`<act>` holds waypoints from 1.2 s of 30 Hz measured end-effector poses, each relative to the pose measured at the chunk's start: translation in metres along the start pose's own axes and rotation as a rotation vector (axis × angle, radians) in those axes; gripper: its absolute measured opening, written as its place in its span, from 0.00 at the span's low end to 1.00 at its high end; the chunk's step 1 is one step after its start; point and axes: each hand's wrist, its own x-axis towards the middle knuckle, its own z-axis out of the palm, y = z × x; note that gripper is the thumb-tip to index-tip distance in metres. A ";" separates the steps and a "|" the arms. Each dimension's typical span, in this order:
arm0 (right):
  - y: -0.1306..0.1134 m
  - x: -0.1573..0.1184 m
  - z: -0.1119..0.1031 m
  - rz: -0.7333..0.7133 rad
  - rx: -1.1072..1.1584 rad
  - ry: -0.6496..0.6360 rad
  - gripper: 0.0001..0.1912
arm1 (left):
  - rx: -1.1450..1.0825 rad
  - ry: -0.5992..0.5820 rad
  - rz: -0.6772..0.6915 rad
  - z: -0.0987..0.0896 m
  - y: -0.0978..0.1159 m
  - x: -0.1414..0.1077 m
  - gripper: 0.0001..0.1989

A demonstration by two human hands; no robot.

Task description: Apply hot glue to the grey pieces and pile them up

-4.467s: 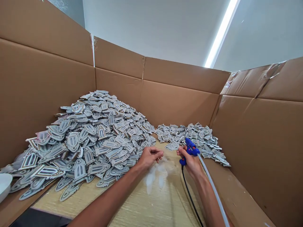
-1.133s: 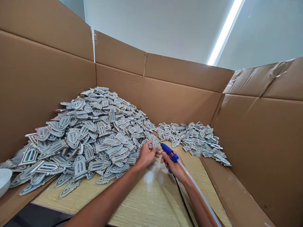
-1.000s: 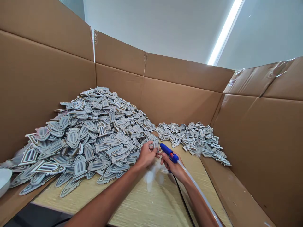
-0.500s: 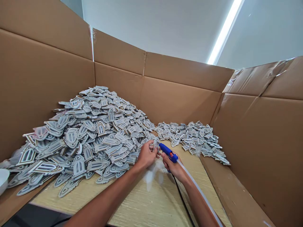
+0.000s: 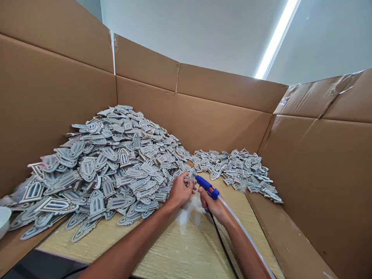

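Note:
My left hand (image 5: 181,190) pinches a small grey arch-shaped piece (image 5: 192,174) by its lower part. My right hand (image 5: 212,201) is wrapped round a blue glue gun (image 5: 205,186), whose tip points left at the piece and sits at or very near it. A clear hose or glue stick (image 5: 241,228) and a black cord run back from the gun along my right forearm. On the left rises a large heap of similar arch-shaped pieces (image 5: 122,166). Behind my hands, to the right, lies a smaller heap of them (image 5: 232,164).
Tall cardboard walls (image 5: 221,116) surround the pale wooden work surface (image 5: 180,248). The rim of a white bowl (image 5: 4,221) shows at the left edge. A cardboard strip (image 5: 287,240) lies along the right side.

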 end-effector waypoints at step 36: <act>0.004 -0.005 0.005 -0.284 -0.431 0.135 0.17 | 0.273 0.061 0.120 -0.007 0.002 -0.002 0.09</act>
